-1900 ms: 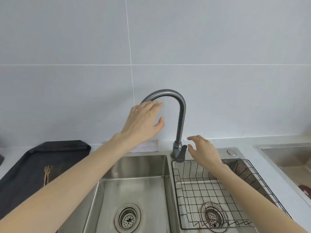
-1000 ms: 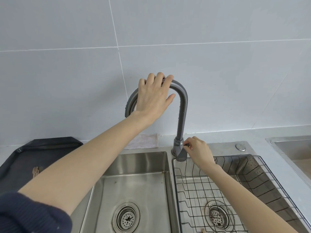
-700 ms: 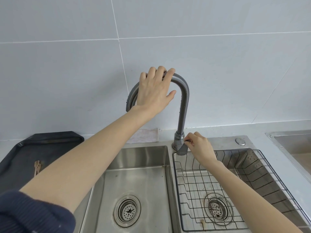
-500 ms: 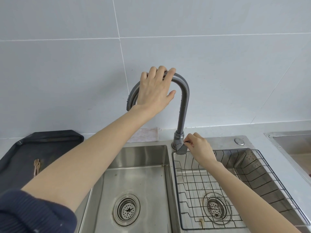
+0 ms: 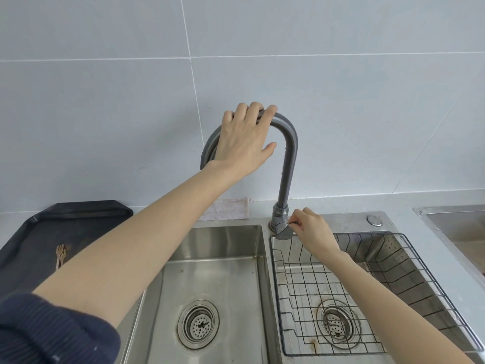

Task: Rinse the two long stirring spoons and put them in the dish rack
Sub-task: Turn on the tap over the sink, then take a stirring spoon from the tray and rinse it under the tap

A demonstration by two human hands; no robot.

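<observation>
The two long spoons (image 5: 60, 256) lay on the dark tray (image 5: 78, 214), well left of the sink, untouched. My left hand (image 5: 242, 139) draped over the faucet's (image 5: 288, 158) arch, fingers curled on it; my right hand (image 5: 312, 229) pinched its lever at the base. No water ran. Next, I judged, open it over the clear left basin (image 5: 210, 271). The dish rack (image 5: 393, 279) sat empty.

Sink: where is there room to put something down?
The left steel basin is bare around its drain. The black wire dish rack in the right basin is empty. It is crowded at the grey faucet, where both hands are.
</observation>
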